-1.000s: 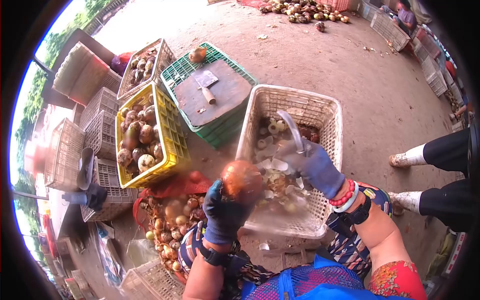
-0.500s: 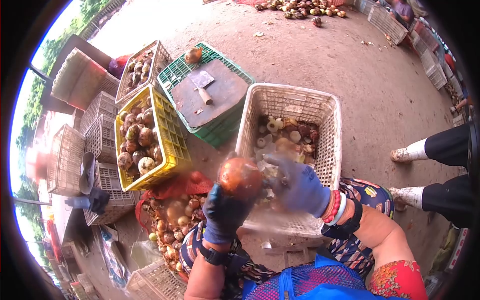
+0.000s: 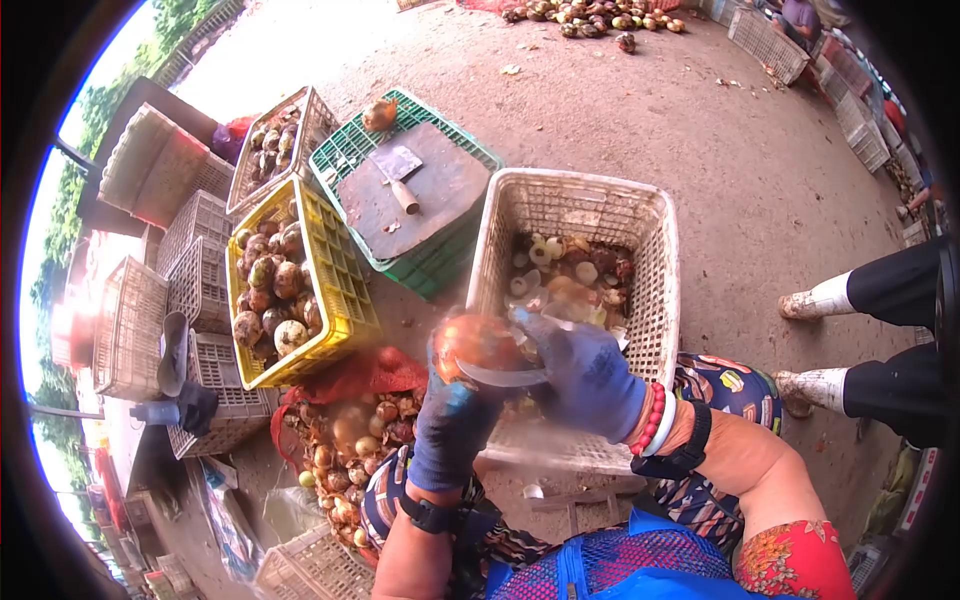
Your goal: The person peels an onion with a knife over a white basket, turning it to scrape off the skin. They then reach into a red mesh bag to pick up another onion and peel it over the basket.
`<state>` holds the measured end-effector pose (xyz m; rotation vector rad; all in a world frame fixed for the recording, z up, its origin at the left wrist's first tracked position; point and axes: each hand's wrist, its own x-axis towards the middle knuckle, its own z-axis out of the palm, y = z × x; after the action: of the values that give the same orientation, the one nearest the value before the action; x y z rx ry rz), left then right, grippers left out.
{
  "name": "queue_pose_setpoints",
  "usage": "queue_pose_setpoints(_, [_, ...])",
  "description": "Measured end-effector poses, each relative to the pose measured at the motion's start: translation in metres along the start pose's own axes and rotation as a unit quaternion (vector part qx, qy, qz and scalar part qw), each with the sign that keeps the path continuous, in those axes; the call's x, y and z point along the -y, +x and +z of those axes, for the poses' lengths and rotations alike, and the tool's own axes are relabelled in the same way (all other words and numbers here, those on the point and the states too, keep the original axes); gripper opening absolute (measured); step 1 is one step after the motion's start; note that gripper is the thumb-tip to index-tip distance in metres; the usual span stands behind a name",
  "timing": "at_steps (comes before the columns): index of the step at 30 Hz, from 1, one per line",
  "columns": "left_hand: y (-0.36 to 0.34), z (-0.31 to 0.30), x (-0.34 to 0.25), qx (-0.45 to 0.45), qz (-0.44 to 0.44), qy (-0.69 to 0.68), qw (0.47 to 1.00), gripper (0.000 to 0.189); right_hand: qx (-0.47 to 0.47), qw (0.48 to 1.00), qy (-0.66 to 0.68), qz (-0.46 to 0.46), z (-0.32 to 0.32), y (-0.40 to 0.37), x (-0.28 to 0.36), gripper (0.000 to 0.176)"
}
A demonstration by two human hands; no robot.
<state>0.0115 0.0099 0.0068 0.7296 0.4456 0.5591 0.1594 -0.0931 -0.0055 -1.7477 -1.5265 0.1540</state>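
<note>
My left hand (image 3: 455, 425), in a blue work glove, is closed around a reddish-brown onion (image 3: 472, 345) above the near-left rim of a white crate (image 3: 665, 330). My gloved right hand (image 3: 590, 375) is close against the onion's right side, its fingers bent and blurred by motion. A pale curved strip (image 3: 505, 377) runs along the onion's lower edge to the right fingers, which are closed at its end. Inside the white crate lie pale cut rings (image 3: 545, 250) and brown skins. A red mesh bag of onions (image 3: 350, 450) sits left of my left hand.
A wide-bladed knife (image 3: 403, 185) lies on a dark board (image 3: 440, 200) over a green crate (image 3: 400, 262), with one onion (image 3: 380, 115) behind. A yellow crate (image 3: 345, 310) of onions stands left. Another person's legs (image 3: 850, 295) are at right. A heap of onions (image 3: 590, 15) lies far back.
My right hand has shifted slightly left, closer to the onion. The pale curved strip now shows between the right fingers and the onion. The onion remains in my left hand.
</note>
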Motion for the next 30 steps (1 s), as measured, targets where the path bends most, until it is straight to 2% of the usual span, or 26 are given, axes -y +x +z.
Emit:
queue_pose_setpoints(1, [0.001,-0.006,0.003,-0.002,0.021,0.132,0.991,0.057,0.007,1.000,-0.004,0.005,0.000,0.000,0.000,0.072])
queue_pose_setpoints(2, [0.002,-0.010,0.004,-0.005,0.032,0.209,0.977,0.062,0.007,1.000,-0.006,0.001,0.000,0.000,0.000,0.072])
queue_pose_setpoints(4, [0.004,-0.014,0.004,-0.017,0.043,0.307,0.951,0.073,0.007,1.000,-0.010,-0.007,0.001,0.000,-0.001,0.074])
queue_pose_setpoints(6, [0.004,-0.012,-0.003,-0.011,0.030,0.308,0.951,0.075,0.019,1.000,-0.003,-0.006,0.002,-0.001,-0.002,0.075])
queue_pose_setpoints(9, [0.000,-0.002,-0.018,0.014,0.004,0.218,0.976,0.076,0.032,0.999,0.016,-0.016,0.001,-0.002,-0.005,0.076])
queue_pose_setpoints(11, [-0.003,0.001,-0.016,0.015,0.005,0.123,0.992,0.089,0.035,0.999,0.030,-0.016,0.000,-0.003,-0.005,0.075])
queue_pose_setpoints(12, [-0.004,-0.001,-0.017,-0.007,-0.024,0.139,0.990,0.106,0.037,0.999,0.036,-0.011,0.001,-0.003,-0.004,0.075])
queue_pose_setpoints(16, [-0.001,-0.002,-0.014,0.008,-0.008,0.128,0.992,0.105,0.010,0.998,0.051,-0.031,0.001,-0.001,-0.003,0.068])
queue_pose_setpoints(18, [0.002,-0.006,-0.011,0.020,0.014,0.147,0.989,0.102,0.031,0.998,0.045,-0.009,0.002,-0.004,-0.005,0.074])
queue_pose_setpoints(22, [0.001,0.006,-0.014,-0.025,-0.013,0.168,0.985,0.089,0.026,0.999,0.017,0.012,0.003,-0.005,-0.004,0.077])
queue_pose_setpoints(24, [0.002,0.005,-0.011,-0.045,-0.018,0.182,0.982,0.084,0.008,1.000,0.022,-0.010,0.004,-0.001,-0.007,0.072])
queue_pose_setpoints(30, [-0.001,0.004,-0.010,-0.045,0.018,0.235,0.971,0.078,0.008,1.000,0.017,-0.016,0.011,-0.006,-0.007,0.069])
